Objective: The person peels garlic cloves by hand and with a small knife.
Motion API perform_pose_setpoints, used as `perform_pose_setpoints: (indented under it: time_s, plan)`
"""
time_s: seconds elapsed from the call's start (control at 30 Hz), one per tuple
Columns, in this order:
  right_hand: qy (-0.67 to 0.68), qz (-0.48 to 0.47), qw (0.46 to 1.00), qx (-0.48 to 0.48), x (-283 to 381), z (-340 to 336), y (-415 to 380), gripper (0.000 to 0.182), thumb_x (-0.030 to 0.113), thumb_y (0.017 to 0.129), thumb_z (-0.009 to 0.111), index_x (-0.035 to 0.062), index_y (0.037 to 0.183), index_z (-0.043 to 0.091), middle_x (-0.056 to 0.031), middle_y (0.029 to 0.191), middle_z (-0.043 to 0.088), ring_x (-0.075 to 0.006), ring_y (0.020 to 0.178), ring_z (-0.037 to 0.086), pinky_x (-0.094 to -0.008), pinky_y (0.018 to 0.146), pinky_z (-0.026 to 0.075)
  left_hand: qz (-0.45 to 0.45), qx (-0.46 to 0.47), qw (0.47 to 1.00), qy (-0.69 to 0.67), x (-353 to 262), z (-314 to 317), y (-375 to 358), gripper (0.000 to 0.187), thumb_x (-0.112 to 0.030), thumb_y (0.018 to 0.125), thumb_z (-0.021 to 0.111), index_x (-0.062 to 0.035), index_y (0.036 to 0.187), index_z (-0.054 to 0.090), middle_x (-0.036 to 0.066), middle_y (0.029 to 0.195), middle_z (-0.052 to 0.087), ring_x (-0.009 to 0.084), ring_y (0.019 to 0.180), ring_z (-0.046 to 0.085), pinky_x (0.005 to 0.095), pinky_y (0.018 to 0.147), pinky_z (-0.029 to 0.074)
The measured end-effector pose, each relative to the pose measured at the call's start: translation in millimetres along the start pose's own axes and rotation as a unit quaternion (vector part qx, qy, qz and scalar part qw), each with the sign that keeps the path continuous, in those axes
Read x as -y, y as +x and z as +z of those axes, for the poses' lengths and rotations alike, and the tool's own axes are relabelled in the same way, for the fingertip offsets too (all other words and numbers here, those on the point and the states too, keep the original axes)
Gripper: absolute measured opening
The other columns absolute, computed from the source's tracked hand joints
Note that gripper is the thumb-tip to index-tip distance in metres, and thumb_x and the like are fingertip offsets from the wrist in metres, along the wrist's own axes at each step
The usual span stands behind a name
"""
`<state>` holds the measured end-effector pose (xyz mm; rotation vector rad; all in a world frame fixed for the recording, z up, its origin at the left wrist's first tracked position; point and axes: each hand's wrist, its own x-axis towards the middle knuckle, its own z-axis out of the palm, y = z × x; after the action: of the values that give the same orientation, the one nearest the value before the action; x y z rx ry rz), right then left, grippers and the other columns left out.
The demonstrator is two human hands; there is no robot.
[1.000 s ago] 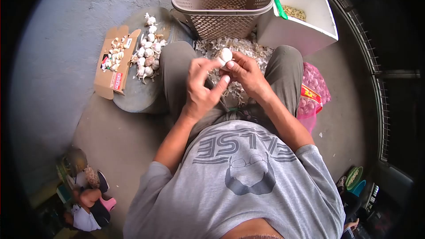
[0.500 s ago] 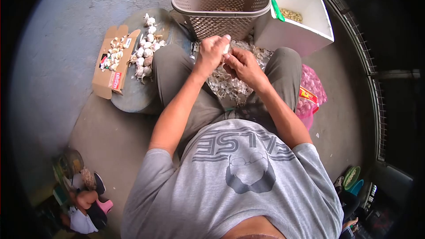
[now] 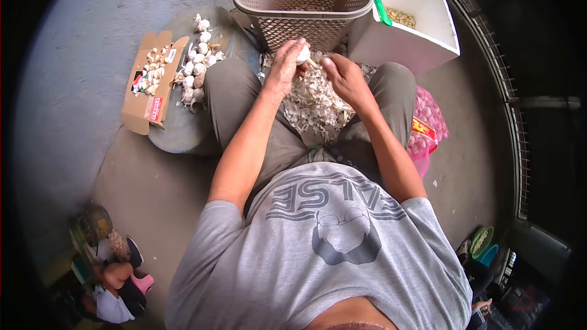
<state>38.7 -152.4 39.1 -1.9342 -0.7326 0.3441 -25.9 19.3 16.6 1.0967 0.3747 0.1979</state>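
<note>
My left hand [image 3: 282, 70] is closed around a white garlic bulb [image 3: 303, 55], whose stem end points toward the right. Just beside it, my right hand [image 3: 348, 82] has its fingers curled and thumb pressed on them, a small gap from the bulb; what its fingers hold, if anything, is hidden. Below both hands, a heap of papery garlic skins [image 3: 318, 101] lies between my knees. Several whole garlic bulbs [image 3: 197, 64] rest on a round stool-like surface [image 3: 174, 137] to the left. Beside them, an opened cardboard box [image 3: 136, 110] holds loose cloves [image 3: 153, 76].
A tall brown perforated basket [image 3: 293, 24] stands ahead. To its right is a white foam box [image 3: 403, 46] with cloves inside and a green strip [image 3: 383, 11] on its edge. A pink mesh bag [image 3: 431, 116] of garlic lies by my right knee. Another person [image 3: 119, 281] sits at lower left.
My hands have come apart, the right one shifting right from the bulb. The garlic bulb in my left hand now shows more clearly. The whole view has shifted slightly.
</note>
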Motion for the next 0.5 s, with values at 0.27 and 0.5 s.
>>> perform_pose_setpoints:
  time_s: [0.27,0.5]
  plan:
    - [0.124,-0.028,0.99,0.063,13.7,21.8,4.9,0.024,0.017,0.098,0.063,-0.005,0.091,0.068,-0.0131,0.074,0.07,-0.0207,0.066,0.067,-0.0367,0.064,0.052,-0.091,-0.056,0.992,-0.065,-0.2,16.6,-11.9,0.028,-0.038,0.095,0.065,-0.0137,0.082,0.063,-0.005,0.06,0.052,0.0075,0.042,0.044,0.0235,0.037,0.032]
    - [0.103,-0.035,0.992,0.061,18.8,19.0,-16.3,0.019,0.014,0.097,0.062,-0.0039,0.093,0.067,-0.0146,0.076,0.068,-0.0227,0.071,0.066,-0.0358,0.066,0.051,-0.117,-0.049,0.985,-0.12,9.5,15.5,-7.0,0.026,-0.035,0.09,0.066,-0.0101,0.082,0.063,0.002,0.068,0.063,0.0097,0.047,0.056,0.0241,0.038,0.043]
